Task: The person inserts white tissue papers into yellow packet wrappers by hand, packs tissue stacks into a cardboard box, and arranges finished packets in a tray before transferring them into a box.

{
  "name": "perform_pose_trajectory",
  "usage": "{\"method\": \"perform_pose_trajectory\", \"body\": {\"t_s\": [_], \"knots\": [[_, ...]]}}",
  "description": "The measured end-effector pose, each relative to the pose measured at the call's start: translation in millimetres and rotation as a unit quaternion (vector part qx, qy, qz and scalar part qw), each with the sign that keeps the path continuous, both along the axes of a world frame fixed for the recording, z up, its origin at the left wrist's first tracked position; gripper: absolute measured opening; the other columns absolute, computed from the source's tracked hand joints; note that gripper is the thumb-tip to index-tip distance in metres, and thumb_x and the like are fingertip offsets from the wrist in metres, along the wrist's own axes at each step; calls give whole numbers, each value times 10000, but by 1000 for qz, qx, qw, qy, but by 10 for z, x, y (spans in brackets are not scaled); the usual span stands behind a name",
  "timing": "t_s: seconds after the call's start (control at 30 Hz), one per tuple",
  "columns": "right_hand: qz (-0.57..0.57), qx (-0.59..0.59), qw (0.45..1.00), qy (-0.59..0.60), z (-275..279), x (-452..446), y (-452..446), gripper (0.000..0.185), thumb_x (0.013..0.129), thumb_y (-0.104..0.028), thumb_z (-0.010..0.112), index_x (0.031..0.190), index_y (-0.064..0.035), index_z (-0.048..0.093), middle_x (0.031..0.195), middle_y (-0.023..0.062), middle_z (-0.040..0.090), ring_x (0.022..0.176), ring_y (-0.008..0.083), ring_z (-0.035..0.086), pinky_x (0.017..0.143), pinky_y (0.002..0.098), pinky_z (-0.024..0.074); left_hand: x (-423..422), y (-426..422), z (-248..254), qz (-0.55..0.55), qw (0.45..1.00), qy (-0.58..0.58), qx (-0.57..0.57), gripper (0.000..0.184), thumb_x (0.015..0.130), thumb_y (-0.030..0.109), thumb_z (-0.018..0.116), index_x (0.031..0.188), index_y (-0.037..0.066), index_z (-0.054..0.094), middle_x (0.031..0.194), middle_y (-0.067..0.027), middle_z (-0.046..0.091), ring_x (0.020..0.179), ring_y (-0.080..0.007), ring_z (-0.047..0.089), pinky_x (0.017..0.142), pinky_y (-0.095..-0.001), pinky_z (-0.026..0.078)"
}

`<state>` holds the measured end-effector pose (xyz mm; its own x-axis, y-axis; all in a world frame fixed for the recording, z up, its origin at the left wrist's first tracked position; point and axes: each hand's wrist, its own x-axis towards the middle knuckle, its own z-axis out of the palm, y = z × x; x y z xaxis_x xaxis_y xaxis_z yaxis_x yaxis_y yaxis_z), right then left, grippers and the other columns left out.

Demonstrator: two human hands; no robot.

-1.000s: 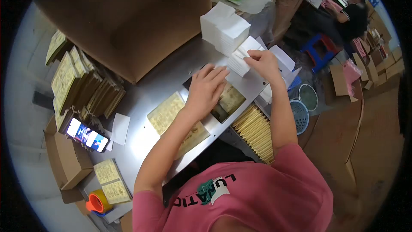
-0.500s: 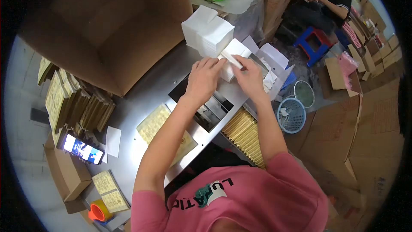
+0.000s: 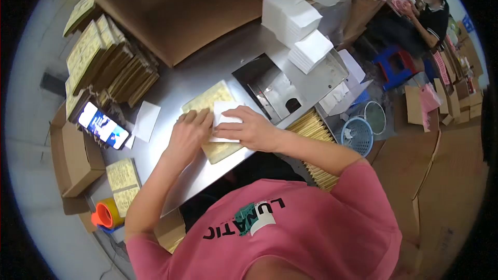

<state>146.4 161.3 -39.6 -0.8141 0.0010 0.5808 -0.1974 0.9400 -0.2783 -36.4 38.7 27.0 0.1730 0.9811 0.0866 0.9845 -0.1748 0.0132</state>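
A white paper piece (image 3: 226, 108) lies over a yellow patterned booklet-like item (image 3: 223, 151) on the metal table (image 3: 179, 91). My left hand (image 3: 191, 134) presses on the item at the paper's left edge, its fingers bent close together. From the right, my right hand (image 3: 252, 128) rests on the paper with fingers spread. Right of them is a dark rectangular opening (image 3: 264, 85) in the table. Beyond it stand a small white paper stack (image 3: 311, 52) and a taller one (image 3: 290, 15).
A large cardboard box (image 3: 176, 15) stands at the back. Stacked yellow pieces (image 3: 93, 52), a lit phone (image 3: 103, 125) and an orange tape roll (image 3: 107, 213) are on the left. Yellow pieces (image 3: 316, 129) fill a space beside the table. A co-worker (image 3: 433, 21) sits at upper right.
Both hands have moved from the white stack to the yellow item on the left. A white paper piece now lies on that item. The opening in the table is uncovered.
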Motion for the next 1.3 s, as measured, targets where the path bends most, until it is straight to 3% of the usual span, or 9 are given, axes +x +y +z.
{"method": "perform_pose_trajectory", "body": {"t_s": [0.23, 0.43, 0.7, 0.77, 0.9, 1.0, 1.1, 1.17, 1.3], "knots": [[237, 15, 971, -8, 107, -117, -79, 414, 745, -112, 630, 1157, -151, 620, 1203, 82, 601, 1211, 409, 474, 1000, 505, 414, -48, 236, -339, 65, 993, 70, 70, 393, 723, 91, 651, 1099, 23, 557, 1057, -121, 617, 791, -269, 663, 731, -338, 503], [-109, 82, 981, -137, 138, -132, -316, 536, 721, -31, 610, 1248, -14, 513, 1289, 211, 466, 1206, 438, 411, 1024, 521, 359, 199, -212, -391, 98, 985, -20, 144, 487, 729, 83, 656, 1192, -29, 555, 1174, -189, 612, 1067, -325, 610, 925, -383, 472], [-161, 17, 980, -117, 18, -651, -326, 409, 739, -62, 614, 1132, 37, 554, 1021, 217, 543, 985, 405, 492, 910, 470, 409, 472, -744, -454, 87, 987, -64, 121, 523, 809, 243, 688, 1199, -84, 567, 1266, -195, 567, 1226, -321, 505, 1081, -444, 355], [-142, -62, 960, -233, 285, -443, -419, 366, 792, -50, 607, 1140, 52, 558, 1085, 233, 562, 1067, 410, 509, 937, 449, 416, 444, -750, -429, 93, 983, -110, 118, 534, 804, 273, 693, 1214, -49, 575, 1258, -189, 573, 1215, -329, 511, 1092, -447, 340], [-96, -107, 986, -82, 253, -319, -302, 249, 855, -23, 595, 1090, 56, 611, 1180, 208, 602, 1156, 393, 538, 948, 411, 451, 389, -743, -416, 88, 975, -159, 125, 511, 799, 305, 697, 1201, 4, 600, 1255, -158, 583, 1208, -312, 517, 1087, -445, 343], [-169, -400, 900, -49, 470, -206, 15, 150, 858, -98, 665, 747, 3, 653, 663, 80, 637, 628, 159, 612, 594, 291, 478, 294, -700, -226, 65, 987, -82, 122, 361, 812, 280, 688, 1093, 56, 653, 1176, -85, 632, 1124, -250, 572, 959, -385, 440], [-442, -215, 863, 115, 512, 364, 749, 239, 861, -171, 702, 703, -9, 627, 618, 10, 551, 579, 100, 447, 534, 272, 387, 254, -556, -220, 65, 981, -146, 106, 246, 811, 200, 682, 1007, 53, 656, 1059, -59, 662, 1016, -228, 609, 838, -349, 466], [-549, -83, 819, 143, 561, 645, 1150, 229, 861, -206, 709, 757, -6, 672, 721, 34, 606, 648, 104, 510, 591, 258, 424, 310, -412, -234, 88, 973, -178, 113, 206, 786, 147, 707, 974, 67, 679, 1014, -70, 682, 938, -249, 629, 789, -373, 487], [-522, -164, 832, 88, 368, 852, 1320, 234, 873, -226, 699, 838, 5, 701, 852, 62, 653, 741, 114, 573, 653, 247, 453, 349, -231, -301, 170, 961, -149, 159, 172, 778, 138, 701, 922, 74, 631, 920, -62, 643, 875, -239, 596, 767, -364, 447]]}}
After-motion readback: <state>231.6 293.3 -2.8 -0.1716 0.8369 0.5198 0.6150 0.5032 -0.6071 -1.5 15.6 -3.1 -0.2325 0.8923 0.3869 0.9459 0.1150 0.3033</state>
